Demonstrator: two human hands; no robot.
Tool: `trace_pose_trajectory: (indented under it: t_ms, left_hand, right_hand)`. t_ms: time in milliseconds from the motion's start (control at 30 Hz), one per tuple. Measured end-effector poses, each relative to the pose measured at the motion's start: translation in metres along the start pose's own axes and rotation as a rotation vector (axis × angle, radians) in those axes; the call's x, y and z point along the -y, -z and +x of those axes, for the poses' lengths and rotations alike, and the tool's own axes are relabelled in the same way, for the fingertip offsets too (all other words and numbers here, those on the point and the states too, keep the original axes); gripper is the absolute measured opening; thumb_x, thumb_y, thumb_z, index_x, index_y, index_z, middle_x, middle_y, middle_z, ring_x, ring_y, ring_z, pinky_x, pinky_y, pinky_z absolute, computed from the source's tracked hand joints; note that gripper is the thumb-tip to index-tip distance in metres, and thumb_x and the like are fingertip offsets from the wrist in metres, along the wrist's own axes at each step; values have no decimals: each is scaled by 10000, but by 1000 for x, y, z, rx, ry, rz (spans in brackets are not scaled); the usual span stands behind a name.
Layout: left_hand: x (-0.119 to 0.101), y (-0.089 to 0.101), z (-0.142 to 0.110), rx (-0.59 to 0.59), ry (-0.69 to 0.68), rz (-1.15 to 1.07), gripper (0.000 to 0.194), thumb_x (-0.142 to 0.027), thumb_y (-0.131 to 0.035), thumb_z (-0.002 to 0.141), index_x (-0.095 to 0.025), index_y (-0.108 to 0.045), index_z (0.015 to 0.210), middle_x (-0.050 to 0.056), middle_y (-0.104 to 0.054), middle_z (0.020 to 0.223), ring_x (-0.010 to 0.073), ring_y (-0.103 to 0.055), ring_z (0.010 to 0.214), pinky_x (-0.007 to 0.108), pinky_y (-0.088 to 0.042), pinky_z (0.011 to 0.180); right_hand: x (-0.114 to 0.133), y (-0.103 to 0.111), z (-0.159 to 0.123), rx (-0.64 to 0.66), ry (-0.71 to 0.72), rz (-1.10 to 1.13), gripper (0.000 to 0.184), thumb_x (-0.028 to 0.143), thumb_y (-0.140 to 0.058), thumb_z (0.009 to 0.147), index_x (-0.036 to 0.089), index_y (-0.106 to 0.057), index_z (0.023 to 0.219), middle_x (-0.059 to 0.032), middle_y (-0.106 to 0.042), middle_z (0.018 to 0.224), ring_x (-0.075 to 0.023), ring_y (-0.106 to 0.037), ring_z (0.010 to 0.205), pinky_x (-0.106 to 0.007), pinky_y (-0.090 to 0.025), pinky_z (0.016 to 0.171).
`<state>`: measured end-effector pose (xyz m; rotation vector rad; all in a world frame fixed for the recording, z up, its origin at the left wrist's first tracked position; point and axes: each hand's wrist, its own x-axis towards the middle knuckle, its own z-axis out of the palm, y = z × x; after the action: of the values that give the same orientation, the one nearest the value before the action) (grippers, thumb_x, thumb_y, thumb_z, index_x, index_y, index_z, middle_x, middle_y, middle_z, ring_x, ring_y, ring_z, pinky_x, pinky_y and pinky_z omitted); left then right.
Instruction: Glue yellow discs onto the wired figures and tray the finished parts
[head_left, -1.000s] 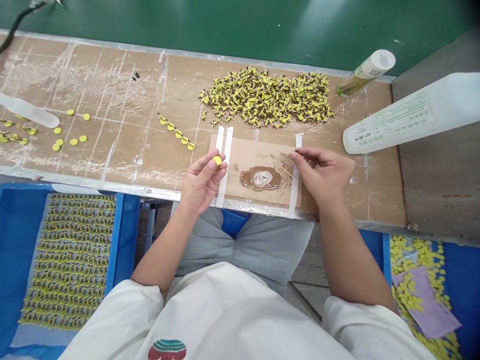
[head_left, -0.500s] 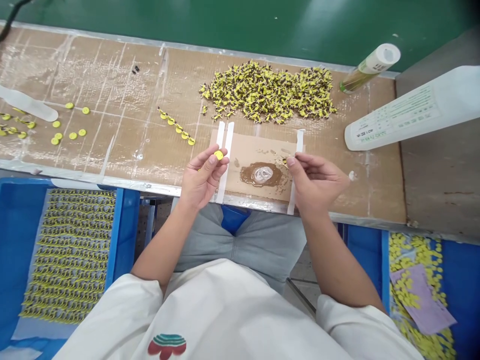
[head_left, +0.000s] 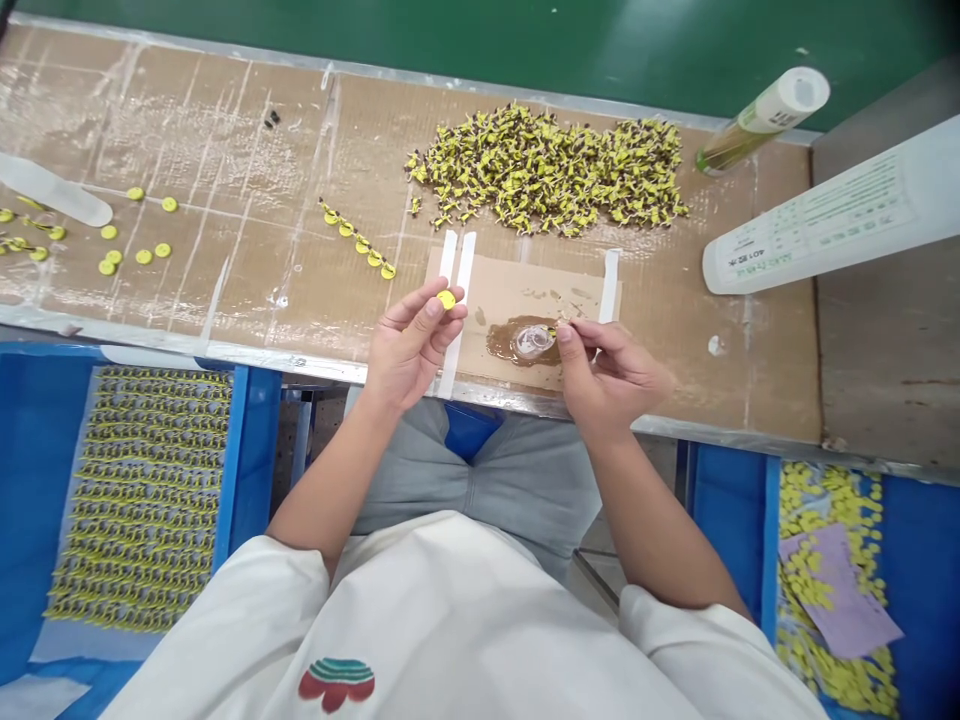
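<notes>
My left hand (head_left: 411,345) pinches a small yellow disc (head_left: 447,298) between thumb and fingers, just above the two white tape strips (head_left: 459,280). My right hand (head_left: 606,370) is closed on a small yellow and dark part (head_left: 553,331), its tip over the glue puddle (head_left: 526,342) on the brown card (head_left: 517,295). A big heap of yellow and dark parts (head_left: 547,168) lies behind the card. A short row of yellow discs (head_left: 357,243) lies to the left of the card.
A white bottle (head_left: 832,218) lies on its side at the right, a slim tube (head_left: 763,117) behind it. Loose yellow discs (head_left: 135,250) sit far left. Blue trays (head_left: 142,500) with rowed parts are lower left; a blue bin of yellow discs (head_left: 832,580) is lower right.
My right hand has moved left from the right tape strip to the glue puddle, holding the small part. The left hand has stayed put with the disc.
</notes>
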<state>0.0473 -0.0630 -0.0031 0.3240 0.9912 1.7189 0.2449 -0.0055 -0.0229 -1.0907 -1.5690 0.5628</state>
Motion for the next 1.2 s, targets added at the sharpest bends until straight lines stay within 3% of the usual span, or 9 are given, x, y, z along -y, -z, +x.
trace_pose_trajectory:
  t_ms: [400,600,900,1200]
  left_hand:
    - [1,3,1,-14,14,-16,185,-264,-793,800,-233,-764,981,5,-774,1017,107,-753,884,161,-602,820]
    - [2,3,1,55,-11,-56,215,-273,-827,763,-237,-772,967,-2,-774,1000,89,-748,832,134,-599,761]
    - [3,5,2,-12,9,-15,218,-275,-804,789,-232,-761,999,10,-769,1033,121,-753,917,181,-602,861]
    - [2,3,1,22,-20,11,213,-299,-818,772,-246,-772,973,-5,-777,1013,94,-751,856,137,-600,780]
  right_hand:
    - [5,-1,2,10,42,-48,137,377,-754,826,241,-745,842,-28,-744,768,-187,-682,653,-358,-592,627]
    - [4,1,1,11,80,-32,87,321,-769,818,254,-757,871,-18,-749,775,-178,-674,644,-354,-586,624]
    - [8,-1,2,15,66,-28,127,381,-749,839,254,-750,843,-25,-740,755,-192,-679,636,-375,-591,621]
    - [9,0,3,24,68,-13,98,344,-757,827,247,-751,838,-22,-734,726,-185,-670,631,-358,-576,604]
